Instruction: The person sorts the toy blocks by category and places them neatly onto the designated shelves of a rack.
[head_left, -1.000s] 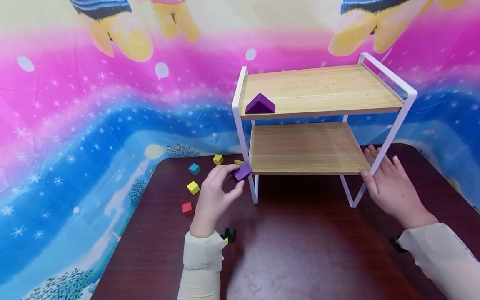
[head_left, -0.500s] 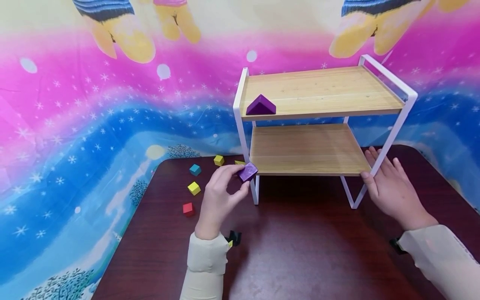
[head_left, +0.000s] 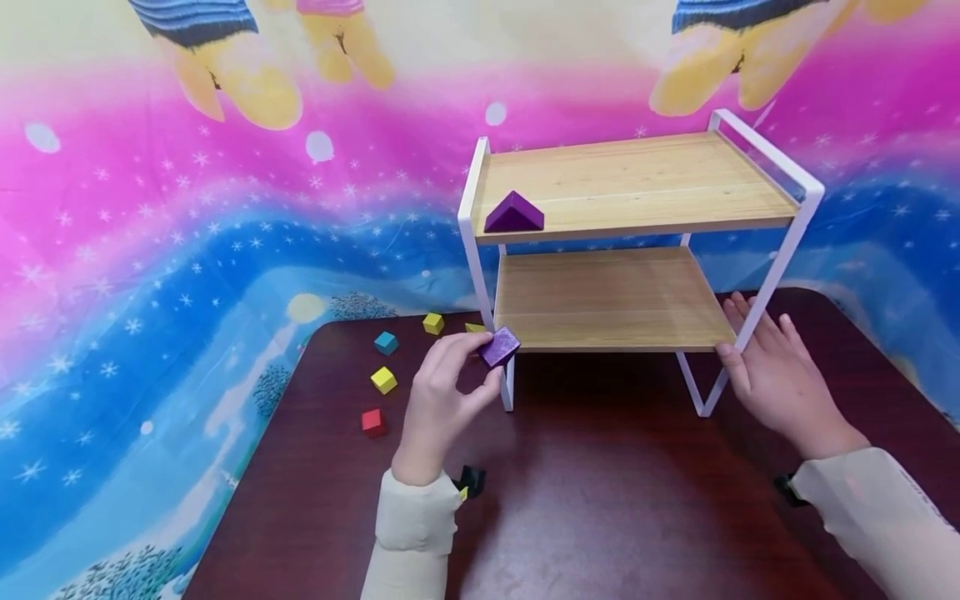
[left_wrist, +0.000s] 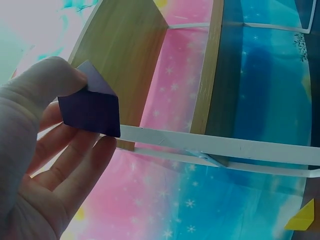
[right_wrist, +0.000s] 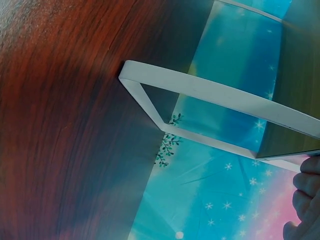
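Observation:
My left hand (head_left: pixel 442 404) pinches a purple block (head_left: pixel 501 347) between thumb and fingertips, in front of the shelf's left front leg. In the left wrist view the block (left_wrist: pixel 90 112) shows one pale and one dark face, with the thumb over its top. A purple triangular block (head_left: pixel 514 213) stands at the front left of the upper board on the two-tier wooden shelf (head_left: pixel 637 179). My right hand (head_left: pixel 780 387) rests against the shelf's right side, fingers extended behind the front leg, thumb by the lower board's corner. Only part of this hand (right_wrist: pixel 307 192) enters the right wrist view.
Left of the shelf, two yellow blocks (head_left: pixel 384 380), a blue block (head_left: pixel 386 342) and a red block (head_left: pixel 373 422) lie on the dark table (head_left: pixel 600 508). A yellow piece (head_left: pixel 474 327) is partly hidden behind my left hand. A patterned cloth (head_left: pixel 225 208) hangs behind.
My left hand has shifted slightly right with the purple block, which now overlaps the left front leg more. The right hand stays at the shelf's side.

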